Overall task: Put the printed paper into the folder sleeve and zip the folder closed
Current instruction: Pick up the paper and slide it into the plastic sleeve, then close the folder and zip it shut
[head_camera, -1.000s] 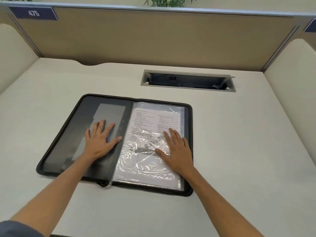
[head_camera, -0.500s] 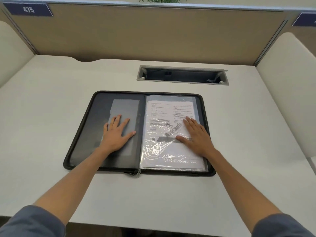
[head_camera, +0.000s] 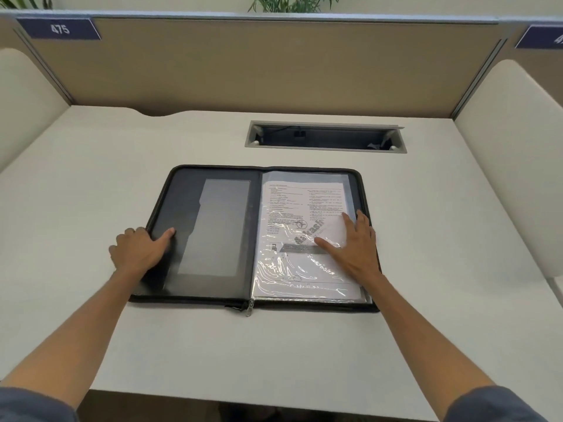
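Folder (head_camera: pixel 213 239) lies open flat on the tabletop (head_camera: pixel 91 178), printed paper (head_camera: pixel 301 208) already inside the clear sleeve (head_camera: pixel 304 269) on its right half. Left hand (head_camera: pixel 138 251) grips the folder's left edge, thumb on the inner cover, fingers apparently curled under the rim. Right hand (head_camera: pixel 355 242) rests flat, fingers spread, on the sleeve. Zip pull (head_camera: pixel 249 308) sits at the near spine, unzipped.

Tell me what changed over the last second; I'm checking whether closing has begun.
The left hand slid from the inner panel to the folder's left edge, fingers curling around it. The right hand stayed flat on the sleeved printed paper; folder still open.
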A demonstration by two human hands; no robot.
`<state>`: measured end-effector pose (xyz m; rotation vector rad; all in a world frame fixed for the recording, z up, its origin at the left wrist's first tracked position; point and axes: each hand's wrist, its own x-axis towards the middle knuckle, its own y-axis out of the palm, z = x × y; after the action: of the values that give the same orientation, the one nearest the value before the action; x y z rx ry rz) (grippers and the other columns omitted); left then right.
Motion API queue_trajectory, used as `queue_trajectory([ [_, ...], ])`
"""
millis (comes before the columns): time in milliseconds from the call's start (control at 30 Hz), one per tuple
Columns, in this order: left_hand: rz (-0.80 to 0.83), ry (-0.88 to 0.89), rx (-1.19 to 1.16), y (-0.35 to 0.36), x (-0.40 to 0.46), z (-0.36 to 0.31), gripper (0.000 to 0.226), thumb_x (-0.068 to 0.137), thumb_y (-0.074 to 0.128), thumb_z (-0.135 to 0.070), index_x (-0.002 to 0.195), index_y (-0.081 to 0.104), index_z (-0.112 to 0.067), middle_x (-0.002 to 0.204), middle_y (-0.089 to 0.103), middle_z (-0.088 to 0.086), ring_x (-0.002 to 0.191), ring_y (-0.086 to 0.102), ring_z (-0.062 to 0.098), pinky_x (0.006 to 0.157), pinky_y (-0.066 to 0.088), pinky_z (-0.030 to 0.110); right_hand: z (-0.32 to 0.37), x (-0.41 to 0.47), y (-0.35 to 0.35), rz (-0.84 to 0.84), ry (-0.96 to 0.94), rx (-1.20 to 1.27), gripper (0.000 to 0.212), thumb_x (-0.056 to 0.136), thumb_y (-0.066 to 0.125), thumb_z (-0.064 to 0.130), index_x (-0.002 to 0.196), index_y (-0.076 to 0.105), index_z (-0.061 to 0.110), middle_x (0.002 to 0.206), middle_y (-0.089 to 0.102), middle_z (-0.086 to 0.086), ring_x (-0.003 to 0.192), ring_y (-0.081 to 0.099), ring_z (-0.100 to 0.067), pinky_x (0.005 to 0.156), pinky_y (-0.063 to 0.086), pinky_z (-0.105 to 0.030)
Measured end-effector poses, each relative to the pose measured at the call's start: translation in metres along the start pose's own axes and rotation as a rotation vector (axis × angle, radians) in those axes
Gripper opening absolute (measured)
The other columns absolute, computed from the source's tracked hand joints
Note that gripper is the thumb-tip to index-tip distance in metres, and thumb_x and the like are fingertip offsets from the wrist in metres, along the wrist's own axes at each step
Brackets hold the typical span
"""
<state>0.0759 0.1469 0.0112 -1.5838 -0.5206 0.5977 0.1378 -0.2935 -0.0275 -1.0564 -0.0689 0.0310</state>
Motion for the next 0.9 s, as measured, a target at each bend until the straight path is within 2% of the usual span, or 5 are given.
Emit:
queue_trajectory([
  [167, -0.015, 0.016, -0.199, -0.021, -0.002, 0.004, 0.058, 0.084, 0.055, -0.062, 0.092, 0.054, -0.004, 0.100, 0.063, 0.019, 0.092, 0.058, 0.041, 0.072, 0.044, 0.041, -0.002, -0.005, -0.001, -0.029, 0.020, 0.077, 0.090, 0.080, 0.051, 0.074, 0.146, 0.036, 0.016, 0.158, 0.023, -0.016, 0.147, 0.014, -0.026, 0.120, 0.013, -0.043],
  [400, -0.081, 0.055, -0.424, -0.089, -0.006, -0.005, 0.033, 0.081, 0.070, -0.031, 0.106, 0.067, -0.011, 0.103, 0.069, 0.018, 0.104, 0.061, 0.041, 0.088, 0.048, 0.044, 0.010, 0.000, -0.020, 0.033, 0.090, 0.114, 0.076, 0.088, 0.052, 0.063, 0.145, 0.039, 0.015, 0.156, 0.028, -0.013, 0.146, 0.021, -0.026, 0.118, 0.022, -0.046],
  [567, 0.090, 0.253, -0.903, -0.154, -0.027, -0.033, 0.023, 0.081, 0.074, -0.009, 0.103, 0.069, -0.010, 0.077, 0.063, 0.006, 0.068, 0.065, 0.014, 0.065, 0.055, 0.027, 0.076, -0.003, -0.051, -0.132, -0.096, 0.200, 0.045, 0.089, 0.062, 0.045, 0.122, 0.063, 0.015, 0.118, 0.068, 0.000, 0.106, 0.064, -0.015, 0.094, 0.050, -0.038],
  [700, 0.209, 0.461, -1.079, -0.181, -0.068, -0.087, 0.012, 0.085, 0.071, -0.013, 0.094, 0.070, -0.022, 0.079, 0.069, 0.000, 0.062, 0.065, 0.000, 0.049, 0.050, 0.014, 0.144, -0.017, -0.083, -0.069, -0.188, 0.547, 0.034, 0.088, 0.061, 0.049, 0.106, 0.071, 0.021, 0.092, 0.073, 0.010, 0.082, 0.068, -0.002, 0.078, 0.059, -0.031],
  [900, 0.200, 0.602, -1.087, -0.169, -0.116, -0.162, 0.019, 0.094, 0.060, -0.031, 0.105, 0.067, -0.017, 0.091, 0.071, 0.002, 0.082, 0.069, 0.016, 0.068, 0.055, 0.035, 0.184, -0.044, -0.131, 0.064, -0.190, 0.828, 0.056, 0.086, 0.036, 0.073, 0.107, 0.069, 0.033, 0.095, 0.073, 0.011, 0.081, 0.070, -0.004, 0.074, 0.055, -0.029],
])
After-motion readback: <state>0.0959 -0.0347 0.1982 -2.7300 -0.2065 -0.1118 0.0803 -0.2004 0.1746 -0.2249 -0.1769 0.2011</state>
